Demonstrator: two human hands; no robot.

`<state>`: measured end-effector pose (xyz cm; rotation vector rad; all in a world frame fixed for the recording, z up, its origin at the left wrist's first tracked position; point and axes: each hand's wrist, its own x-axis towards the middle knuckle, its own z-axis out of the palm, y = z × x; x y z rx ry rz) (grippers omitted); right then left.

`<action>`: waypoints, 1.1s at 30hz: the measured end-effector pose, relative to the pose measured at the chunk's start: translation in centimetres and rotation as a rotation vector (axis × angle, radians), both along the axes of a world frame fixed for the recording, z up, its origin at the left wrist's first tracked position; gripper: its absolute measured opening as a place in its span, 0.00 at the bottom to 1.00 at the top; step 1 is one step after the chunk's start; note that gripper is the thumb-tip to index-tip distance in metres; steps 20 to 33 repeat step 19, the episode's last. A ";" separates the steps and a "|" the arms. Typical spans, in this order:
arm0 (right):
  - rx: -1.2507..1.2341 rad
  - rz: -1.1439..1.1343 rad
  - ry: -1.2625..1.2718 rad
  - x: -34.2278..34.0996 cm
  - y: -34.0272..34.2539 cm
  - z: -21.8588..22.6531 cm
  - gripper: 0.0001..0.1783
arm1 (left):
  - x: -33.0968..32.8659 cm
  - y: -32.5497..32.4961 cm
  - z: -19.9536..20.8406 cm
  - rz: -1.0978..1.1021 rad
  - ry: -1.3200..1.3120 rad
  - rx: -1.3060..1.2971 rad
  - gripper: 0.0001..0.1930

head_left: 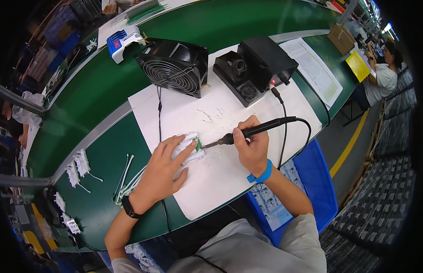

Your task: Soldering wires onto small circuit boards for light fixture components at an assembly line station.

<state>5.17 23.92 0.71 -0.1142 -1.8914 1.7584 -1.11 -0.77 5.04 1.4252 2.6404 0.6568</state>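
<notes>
A small white plastic housing [192,157] with a green circuit board [198,144] lies on a white sheet [207,191]. Over its left side reaches my left hand [161,166], holding it against the sheet; the fingers are partly stretched, with the index fingertip by the board and the thumb near the lower edge. My right hand [254,148] is closed around the black handle of a soldering iron [261,128]. The iron's metal tip points left and meets the board's right edge, though actual contact is too small to tell.
Behind stand a black fan [175,66] and a black soldering station [268,59], its cable looping right. White wired parts [78,167] and loose cables [127,182] lie left. A blue bin [318,182] is at lower right. Another person [384,77] sits far right.
</notes>
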 end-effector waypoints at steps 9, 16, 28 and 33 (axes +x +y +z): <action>-0.105 -0.093 0.108 0.5 0.2 -0.2 0.05 | -1.0 -1.3 0.0 -0.014 -0.119 -0.025 0.30; -0.094 -0.179 0.128 0.2 0.0 0.6 0.06 | 0.0 0.5 -2.4 0.177 0.067 0.154 0.21; -0.013 -0.133 0.137 0.1 0.6 -0.2 0.07 | 0.8 1.0 -3.0 0.250 0.100 0.171 0.22; -0.013 -0.133 0.137 0.1 0.6 -0.2 0.07 | 0.8 1.0 -3.0 0.250 0.100 0.171 0.22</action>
